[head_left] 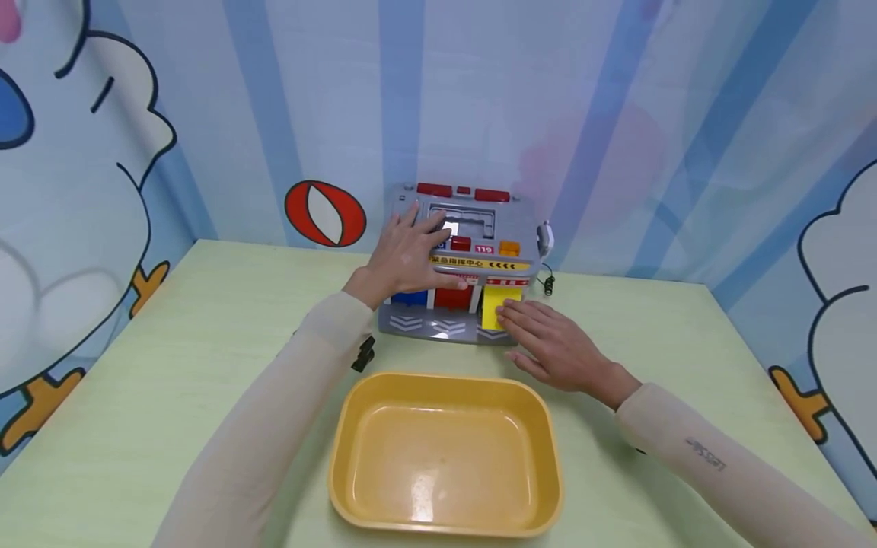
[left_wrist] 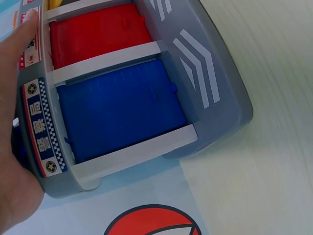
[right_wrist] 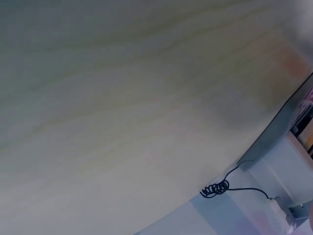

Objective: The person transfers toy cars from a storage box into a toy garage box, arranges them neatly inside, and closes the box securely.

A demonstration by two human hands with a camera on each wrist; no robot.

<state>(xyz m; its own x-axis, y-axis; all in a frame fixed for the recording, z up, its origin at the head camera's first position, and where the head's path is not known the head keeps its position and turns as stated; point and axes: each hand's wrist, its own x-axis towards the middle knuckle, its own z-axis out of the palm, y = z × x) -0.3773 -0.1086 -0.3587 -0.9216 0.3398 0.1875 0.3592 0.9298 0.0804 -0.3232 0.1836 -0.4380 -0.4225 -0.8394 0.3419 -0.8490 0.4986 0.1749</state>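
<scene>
A grey toy rescue station [head_left: 438, 329] stands at the back of the table, with a row of coloured garage doors across its front. My left hand [head_left: 404, 257] rests on its roof at the left, fingers spread, with the thumb along the front edge. Below that thumb, the blue door [left_wrist: 120, 112] and the red door [left_wrist: 100, 34] are down. The yellow door [head_left: 492, 306] on the right sticks outward from its bay. Fingers of my right hand [head_left: 553, 344], nearly straight, touch its right side. The right wrist view mostly misses that hand.
In front of the toy is a yellow plastic tray [head_left: 448, 379]. A black coiled cord [right_wrist: 215, 189] runs to a pale handset [head_left: 545, 240] on the toy's right side. Partly behind my left sleeve lies a small black object [head_left: 364, 354]. A printed cloth backdrop [head_left: 329, 114] hangs behind the table.
</scene>
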